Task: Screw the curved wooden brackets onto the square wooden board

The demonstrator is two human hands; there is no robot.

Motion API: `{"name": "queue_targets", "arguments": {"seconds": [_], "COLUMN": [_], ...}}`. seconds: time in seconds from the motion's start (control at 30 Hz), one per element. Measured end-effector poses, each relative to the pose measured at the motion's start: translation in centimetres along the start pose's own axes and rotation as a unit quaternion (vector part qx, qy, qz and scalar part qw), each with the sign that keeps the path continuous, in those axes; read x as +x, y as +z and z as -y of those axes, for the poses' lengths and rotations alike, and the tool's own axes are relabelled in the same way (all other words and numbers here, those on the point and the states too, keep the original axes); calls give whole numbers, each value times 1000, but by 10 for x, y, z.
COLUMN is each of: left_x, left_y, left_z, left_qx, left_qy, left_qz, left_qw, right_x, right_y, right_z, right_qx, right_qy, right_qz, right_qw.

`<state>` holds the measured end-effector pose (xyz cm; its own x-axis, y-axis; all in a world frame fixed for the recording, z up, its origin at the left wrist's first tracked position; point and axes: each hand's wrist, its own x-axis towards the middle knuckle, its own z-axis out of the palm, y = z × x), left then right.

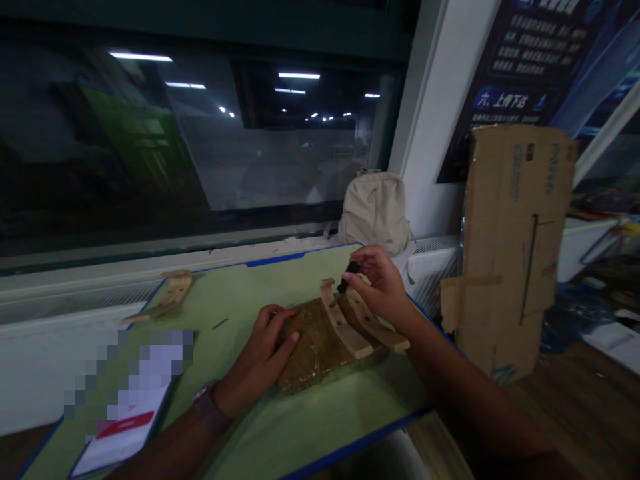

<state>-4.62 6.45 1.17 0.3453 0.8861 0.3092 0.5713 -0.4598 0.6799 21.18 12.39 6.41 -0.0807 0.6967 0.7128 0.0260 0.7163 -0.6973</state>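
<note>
A flat brownish wooden board (310,353) lies on the green table (280,427). Two curved light-wood ribs (345,323) with small holes stand on its right half. My left hand (260,357) lies on the board's left edge, fingers flat and pressed down on it. My right hand (381,283) hovers over the far ends of the ribs, its fingers pinched on a small black tool (347,277) whose tip points down at the ribs.
Another curved wooden piece (167,299) lies at the table's far left. A phone-like slab (123,427) sits at the near left. A beige backpack (376,212) rests on the sill. A tall cardboard box (510,247) stands right of the table.
</note>
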Motion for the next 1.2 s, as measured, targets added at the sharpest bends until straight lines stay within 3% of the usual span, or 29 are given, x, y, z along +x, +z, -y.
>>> {"name": "queue_targets", "arguments": {"seconds": [0.07,0.17,0.3,0.4,0.53,0.63,0.77,0.83,0.9,1.0,1.1,1.2], "left_x": [0,0,2,2,1,1,1,1,1,1,1,0], "left_y": [0,1,1,1,0,1,1,2,2,2,1,1], "left_z": [0,0,0,0,0,1,1,2,2,2,1,0], "left_qx": [0,0,-1,-6,-8,-8,-9,-11,-12,-12,-10,-9], "left_qy": [-1,-3,-7,-5,-1,1,-2,-5,-4,-1,-1,0], "left_qz": [3,-1,-7,-3,2,-2,-2,-1,0,1,3,2], "left_qw": [1000,1000,1000,1000,1000,1000,1000,1000,1000,1000,1000,1000], "right_x": [1,1,0,-2,-2,-2,-3,-2,1,4,5,4], "right_y": [-3,-4,1,2,-3,-4,3,5,4,-1,-6,-6], "right_z": [3,13,16,6,-6,-2,7,7,5,4,11,20], "right_qx": [-55,-100,-22,-1,-96,-125,-15,24,-11,-145,-200,-160], "right_qy": [-33,-65,-21,17,-4,-22,-5,0,-31,-112,-143,-118], "right_qz": [0,47,119,73,-29,-16,53,51,7,-29,23,106], "right_qw": [998,992,992,997,995,992,998,998,999,983,969,974]}}
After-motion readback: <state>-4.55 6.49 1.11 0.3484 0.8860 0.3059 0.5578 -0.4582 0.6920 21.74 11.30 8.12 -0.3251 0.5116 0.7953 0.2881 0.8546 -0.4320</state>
